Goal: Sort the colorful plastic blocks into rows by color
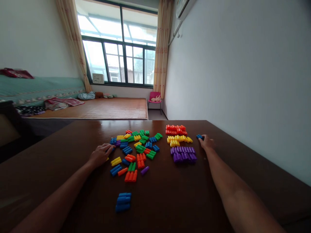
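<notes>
My right hand (207, 141) has its fingers closed on a blue block (199, 137) at the right of the table. My left hand (101, 154) is at the left edge of a mixed pile, its fingers pressed together around a blue block (112, 149), mostly hidden. The pile holds green blocks (140, 149), orange blocks (141, 160), yellow blocks (116, 161) and blue blocks (127, 150). Between pile and right hand lie grouped red blocks (176, 129), yellow blocks (179, 139) and purple blocks (184, 154). Several blue blocks (123, 202) sit near the front.
The brown table (165, 194) spans the foreground. A white wall (233, 71) runs along its right side. Behind it stand a low bed (116, 108) and a pink chair (155, 96) below the window.
</notes>
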Available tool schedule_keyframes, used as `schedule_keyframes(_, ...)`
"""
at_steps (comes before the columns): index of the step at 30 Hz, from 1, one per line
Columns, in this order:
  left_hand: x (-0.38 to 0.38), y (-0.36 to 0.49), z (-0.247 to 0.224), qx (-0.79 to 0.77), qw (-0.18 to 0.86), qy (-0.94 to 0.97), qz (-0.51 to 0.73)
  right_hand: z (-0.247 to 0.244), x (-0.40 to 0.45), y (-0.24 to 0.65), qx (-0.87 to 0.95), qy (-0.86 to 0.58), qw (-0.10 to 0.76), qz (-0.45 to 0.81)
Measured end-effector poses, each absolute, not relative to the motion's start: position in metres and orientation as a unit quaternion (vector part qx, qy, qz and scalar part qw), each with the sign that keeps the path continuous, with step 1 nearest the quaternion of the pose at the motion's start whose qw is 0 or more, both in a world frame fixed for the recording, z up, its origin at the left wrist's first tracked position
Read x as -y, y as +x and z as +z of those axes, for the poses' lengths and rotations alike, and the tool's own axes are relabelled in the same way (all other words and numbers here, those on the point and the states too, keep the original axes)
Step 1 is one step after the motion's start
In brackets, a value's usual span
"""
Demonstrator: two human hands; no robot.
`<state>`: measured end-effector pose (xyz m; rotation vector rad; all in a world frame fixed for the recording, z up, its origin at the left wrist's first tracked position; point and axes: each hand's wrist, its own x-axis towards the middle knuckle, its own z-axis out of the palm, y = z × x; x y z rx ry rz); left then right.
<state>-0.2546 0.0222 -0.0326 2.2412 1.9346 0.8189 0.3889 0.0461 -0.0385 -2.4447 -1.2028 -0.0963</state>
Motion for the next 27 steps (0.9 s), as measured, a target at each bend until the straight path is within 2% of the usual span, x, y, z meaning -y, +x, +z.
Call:
schedule_keyframes(8,-0.040,-0.256,-0.033,-0.663,0.067,0.714,0.217,-0.037,-0.040,0.384,0.481,-0.851,0.207,-0.040)
schedule_keyframes(11,-0.035,-0.250,-0.033,-0.682,0.070,0.683,0.251,-0.037,-0.039,0.384,0.488,-0.846,0.210,-0.042)
schedule_keyframes(18,-0.015,-0.245,-0.019,-0.628,0.158,0.674,0.354,-0.051,-0.047,0.399,0.496,-0.836,0.230,-0.047)
schedule_keyframes(23,-0.003,-0.248,-0.005,-0.599,0.248,0.628,0.430,-0.061,-0.065,0.419,0.521,-0.792,0.307,-0.084)
schedule_keyframes(27,0.002,-0.254,0.003,-0.625,0.214,0.668,0.343,-0.049,-0.064,0.416,0.534,-0.754,0.366,-0.110)
